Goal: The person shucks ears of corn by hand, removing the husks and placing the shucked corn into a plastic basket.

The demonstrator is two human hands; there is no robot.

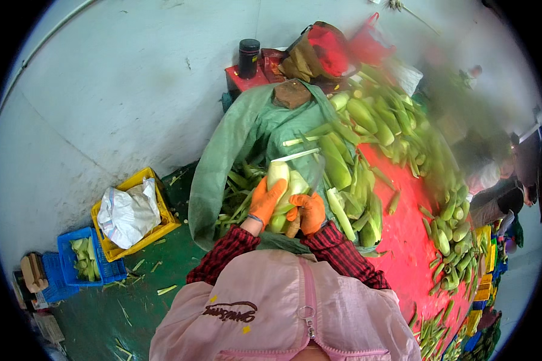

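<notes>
My left hand (265, 201), in an orange glove, grips a pale green corn ear (278, 172) in its inner husk. A second pale ear (297, 184) lies against it, between my hands. My right hand (310, 213), also gloved in orange, is closed around what looks like a knife; its blurred grey blade (318, 173) points away from me and a brown handle end (293, 228) shows below the fingers. Both hands are above the mouth of a green woven sack (221, 158), which has loose husks (239, 180) inside. Unpeeled corn ears (334, 161) lie just right of my hands.
More corn (379, 117) is heaped along a red ground sheet (406, 216). A wooden block (292, 94) rests on the sack's far rim. Behind it, a black flask (249, 58) stands on a red stool (239, 83). Yellow (168, 224) and blue crates (65, 259) sit left. Another person (497, 207) is at right.
</notes>
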